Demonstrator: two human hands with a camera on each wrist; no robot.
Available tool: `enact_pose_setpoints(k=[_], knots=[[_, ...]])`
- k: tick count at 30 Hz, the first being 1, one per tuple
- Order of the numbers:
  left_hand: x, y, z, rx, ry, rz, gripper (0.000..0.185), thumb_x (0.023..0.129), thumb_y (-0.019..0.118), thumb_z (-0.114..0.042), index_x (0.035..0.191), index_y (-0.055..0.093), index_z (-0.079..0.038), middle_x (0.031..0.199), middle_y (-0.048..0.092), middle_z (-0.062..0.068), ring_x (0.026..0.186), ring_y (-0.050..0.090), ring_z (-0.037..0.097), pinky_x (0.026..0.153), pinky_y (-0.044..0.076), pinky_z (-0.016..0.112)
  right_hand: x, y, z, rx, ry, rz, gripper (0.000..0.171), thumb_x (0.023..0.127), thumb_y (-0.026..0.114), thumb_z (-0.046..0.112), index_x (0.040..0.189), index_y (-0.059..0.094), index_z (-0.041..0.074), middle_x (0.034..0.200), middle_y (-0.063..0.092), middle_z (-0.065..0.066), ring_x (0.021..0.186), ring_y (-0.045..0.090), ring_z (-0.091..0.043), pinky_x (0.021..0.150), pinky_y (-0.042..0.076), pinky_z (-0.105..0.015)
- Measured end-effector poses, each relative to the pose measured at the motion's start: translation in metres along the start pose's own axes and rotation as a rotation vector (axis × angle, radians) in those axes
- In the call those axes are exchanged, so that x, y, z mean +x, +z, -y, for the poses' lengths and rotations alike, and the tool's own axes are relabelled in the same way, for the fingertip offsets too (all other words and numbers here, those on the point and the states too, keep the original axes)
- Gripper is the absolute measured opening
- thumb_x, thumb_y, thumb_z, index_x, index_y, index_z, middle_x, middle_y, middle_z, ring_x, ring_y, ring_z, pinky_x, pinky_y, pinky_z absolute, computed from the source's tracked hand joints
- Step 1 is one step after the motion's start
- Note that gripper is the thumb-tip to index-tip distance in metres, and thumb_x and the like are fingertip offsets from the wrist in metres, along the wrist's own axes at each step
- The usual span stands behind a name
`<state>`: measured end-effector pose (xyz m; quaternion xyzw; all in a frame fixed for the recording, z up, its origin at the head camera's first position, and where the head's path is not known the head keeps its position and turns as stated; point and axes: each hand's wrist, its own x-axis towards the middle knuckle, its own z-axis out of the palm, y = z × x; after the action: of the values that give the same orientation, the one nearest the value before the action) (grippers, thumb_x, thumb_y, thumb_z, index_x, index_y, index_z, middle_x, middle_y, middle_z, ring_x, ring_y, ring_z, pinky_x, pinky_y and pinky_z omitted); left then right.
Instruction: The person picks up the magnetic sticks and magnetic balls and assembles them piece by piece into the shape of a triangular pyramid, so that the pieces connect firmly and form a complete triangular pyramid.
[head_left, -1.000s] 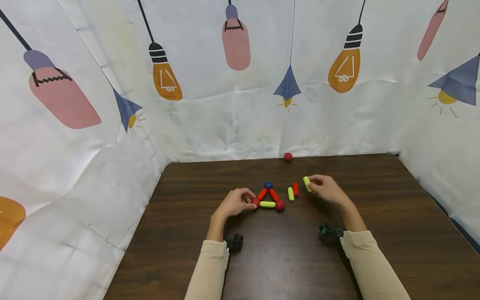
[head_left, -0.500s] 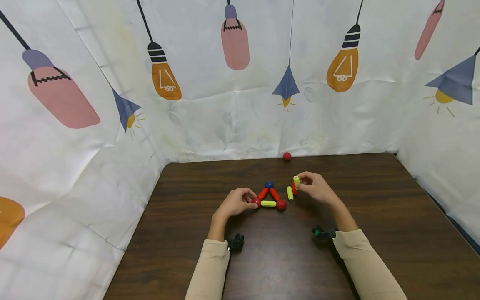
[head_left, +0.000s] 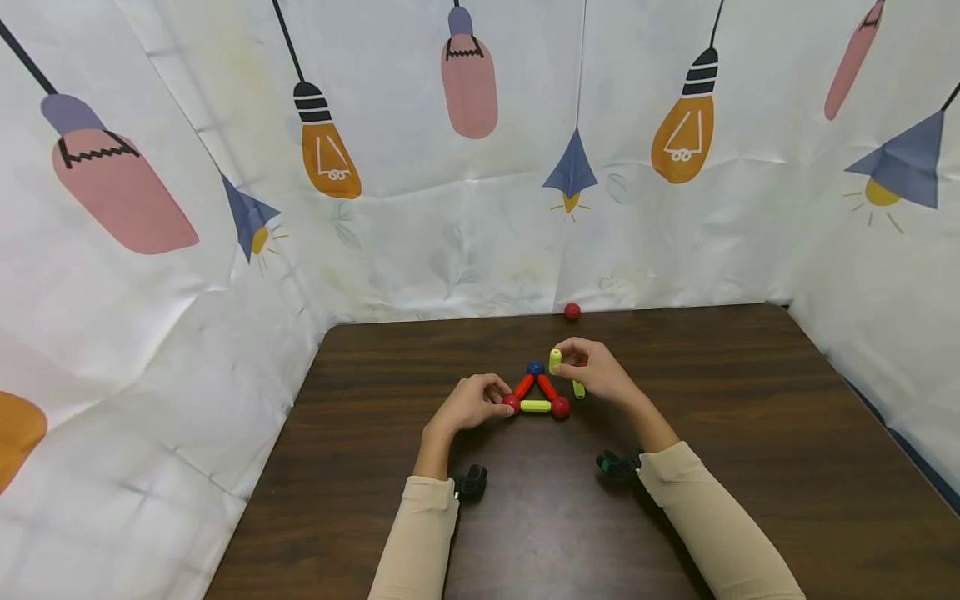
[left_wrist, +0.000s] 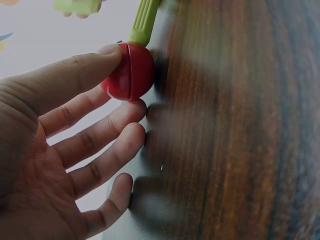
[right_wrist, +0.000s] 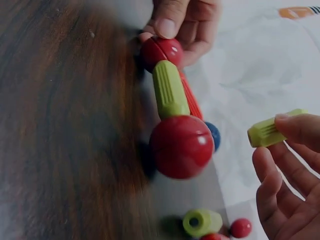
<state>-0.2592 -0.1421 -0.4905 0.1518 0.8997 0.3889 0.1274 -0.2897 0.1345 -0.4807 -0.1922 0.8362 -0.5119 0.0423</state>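
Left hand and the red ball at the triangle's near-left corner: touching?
Touching. The left wrist view shows the left hand with its thumb and a finger pressed on the red ball, no gap.

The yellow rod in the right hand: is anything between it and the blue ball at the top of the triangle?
Nothing visible. The right hand pinches the yellow rod just right of the blue ball, with only open air between them. The spare yellow rod lies on the table under the hand.
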Motion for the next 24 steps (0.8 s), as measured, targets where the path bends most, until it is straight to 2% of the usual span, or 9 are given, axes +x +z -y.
enact_pose_setpoints(k=[5, 10, 24], knots=[[0.001, -0.001, 0.000, -0.002, -0.005, 0.001, 0.021, 0.088, 0.083, -0.025, 0.104, 0.073, -0.016, 0.090, 0.069, 0.002, 0.073, 0.060, 0.015, 0.066, 0.050, 0.030, 0.015, 0.007, 0.004, -0.021, -0.005, 0.023, 0.024, 0.094, 0.075, 0.018, 0.117, 0.070, 0.011, 0.104, 0.072, -0.008, 0.088, 0.065, -0.019, 0.078, 0.051, -0.034], [0.001, -0.001, -0.001, -0.006, -0.005, 0.005, 0.021, 0.088, 0.083, -0.025, 0.104, 0.073, -0.016, 0.089, 0.068, 0.002, 0.072, 0.060, 0.016, 0.066, 0.049, 0.030, 0.023, 0.011, 0.008, -0.052, 0.007, 0.038, 0.022, 0.094, 0.074, 0.017, 0.116, 0.071, 0.014, 0.103, 0.072, -0.008, 0.088, 0.064, -0.022, 0.073, 0.049, -0.035], [-0.002, 0.000, -0.001, -0.017, -0.005, -0.002, 0.020, 0.088, 0.082, -0.024, 0.104, 0.073, -0.015, 0.089, 0.069, 0.002, 0.072, 0.059, 0.016, 0.066, 0.049, 0.030, 0.030, 0.022, 0.000, -0.061, 0.031, 0.074, 0.019, 0.093, 0.075, 0.012, 0.112, 0.073, 0.016, 0.102, 0.072, -0.007, 0.086, 0.065, -0.021, 0.069, 0.051, -0.033]])
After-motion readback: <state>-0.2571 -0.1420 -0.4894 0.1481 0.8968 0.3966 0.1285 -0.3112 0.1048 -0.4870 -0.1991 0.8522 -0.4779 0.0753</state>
